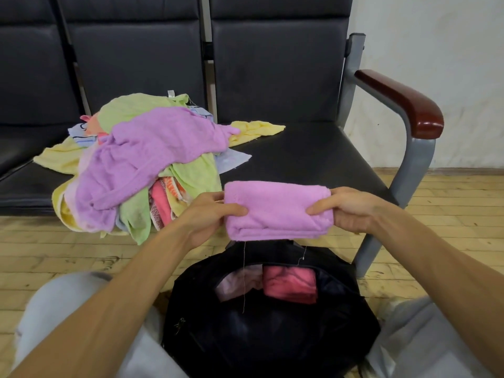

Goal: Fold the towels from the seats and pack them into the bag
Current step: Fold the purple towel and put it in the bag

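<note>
The left hand (211,214) and the right hand (345,211) each pinch one end of a folded purple towel (276,211), thumbs on top, so it stays flat and neat. They hold it in the air right over the open black bag (272,323), likely to drop it in beside the pink towel (290,285) already inside. A pile of unfolded towels (141,165) waits on the seat (308,156).
</note>
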The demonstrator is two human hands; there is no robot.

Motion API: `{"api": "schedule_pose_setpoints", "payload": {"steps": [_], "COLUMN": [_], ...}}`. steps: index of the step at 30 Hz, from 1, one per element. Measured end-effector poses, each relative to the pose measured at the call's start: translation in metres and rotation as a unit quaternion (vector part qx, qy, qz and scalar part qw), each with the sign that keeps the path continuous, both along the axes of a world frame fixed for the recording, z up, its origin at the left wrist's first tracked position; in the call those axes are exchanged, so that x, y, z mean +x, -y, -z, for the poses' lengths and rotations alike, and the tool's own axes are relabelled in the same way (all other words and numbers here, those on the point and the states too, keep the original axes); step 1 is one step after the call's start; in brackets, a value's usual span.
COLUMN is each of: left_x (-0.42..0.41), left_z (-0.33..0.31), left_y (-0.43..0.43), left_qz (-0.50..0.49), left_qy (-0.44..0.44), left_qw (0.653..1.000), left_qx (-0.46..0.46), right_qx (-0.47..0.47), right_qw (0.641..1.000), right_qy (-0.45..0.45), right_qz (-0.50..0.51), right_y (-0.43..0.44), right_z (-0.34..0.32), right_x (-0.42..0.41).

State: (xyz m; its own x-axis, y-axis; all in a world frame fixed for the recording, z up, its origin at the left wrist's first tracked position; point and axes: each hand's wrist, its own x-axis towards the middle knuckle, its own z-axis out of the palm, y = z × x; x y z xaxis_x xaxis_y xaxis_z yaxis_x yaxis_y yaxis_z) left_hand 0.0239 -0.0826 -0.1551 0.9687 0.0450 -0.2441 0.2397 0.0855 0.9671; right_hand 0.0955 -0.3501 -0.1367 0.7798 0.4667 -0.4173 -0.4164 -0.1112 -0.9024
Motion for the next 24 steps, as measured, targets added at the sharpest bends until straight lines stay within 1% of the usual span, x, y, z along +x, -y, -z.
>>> {"api": "schedule_pose_setpoints", "payload": {"steps": [3, 4, 7, 9, 11, 14, 16, 18, 21, 24], "left_x": [-0.001, -0.003, -0.006, -0.009, -0.008, -0.008, -0.011, -0.015, -0.021, -0.025], "left_z": [0.021, 0.029, 0.056, 0.076, 0.102, 0.153, 0.189, 0.222, 0.264, 0.297], "left_y": [0.0, 0.0, -0.001, 0.002, 0.006, 0.01, 0.009, 0.008, 0.001, -0.009], "left_qz": [-0.024, -0.025, -0.002, 0.0, 0.015, 0.066, 0.066, 0.046, -0.004, -0.054], "left_qy": [-0.053, -0.061, -0.076, -0.101, -0.14, -0.2, -0.24, -0.282, -0.343, -0.373], "left_qw": [0.997, 0.997, 0.995, 0.991, 0.984, 0.969, 0.959, 0.95, 0.934, 0.921], "left_qx": [0.04, 0.051, 0.07, 0.093, 0.111, 0.132, 0.133, 0.127, 0.101, 0.096], "right_qx": [-0.039, -0.063, -0.152, -0.17, -0.18, -0.212, -0.23, -0.242, -0.253, -0.225], "right_qw": [0.998, 0.997, 0.988, 0.983, 0.98, 0.975, 0.971, 0.966, 0.958, 0.955], "right_qy": [0.015, 0.023, 0.022, -0.008, -0.022, -0.04, -0.061, -0.085, -0.122, -0.174], "right_qz": [0.047, 0.046, -0.023, -0.067, -0.082, -0.053, -0.013, 0.029, 0.052, 0.084], "right_y": [-0.005, -0.008, -0.015, -0.019, -0.022, -0.029, -0.036, -0.043, -0.058, -0.074], "right_z": [0.022, 0.033, 0.066, 0.085, 0.108, 0.155, 0.191, 0.227, 0.27, 0.303], "right_x": [0.005, 0.007, 0.01, 0.011, 0.013, 0.013, 0.008, -0.002, -0.019, -0.031]}}
